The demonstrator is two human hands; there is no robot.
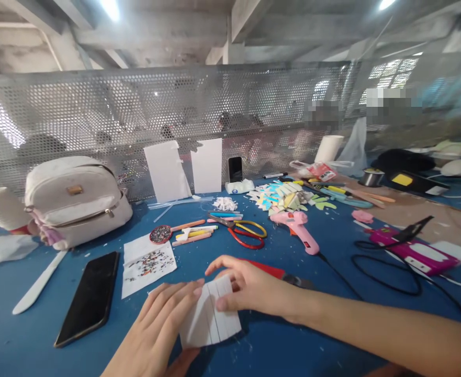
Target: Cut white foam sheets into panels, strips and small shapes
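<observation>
A white foam sheet (214,319), scored into narrow strips, lies on the blue table (293,345) near the front edge. My left hand (157,330) rests flat on its left part, fingers stretched out. My right hand (249,288) comes in from the right and pinches the sheet's upper right strip between thumb and fingers. A red-handled tool (273,272) lies just behind my right hand.
A black phone (91,296), a paper with coloured bits (147,264), pencils, scissors (242,230), a pink glue gun (299,228) with black cable, coloured foam scraps (283,196) and a white backpack (73,201) sit around. A perforated metal screen (97,110) backs the table.
</observation>
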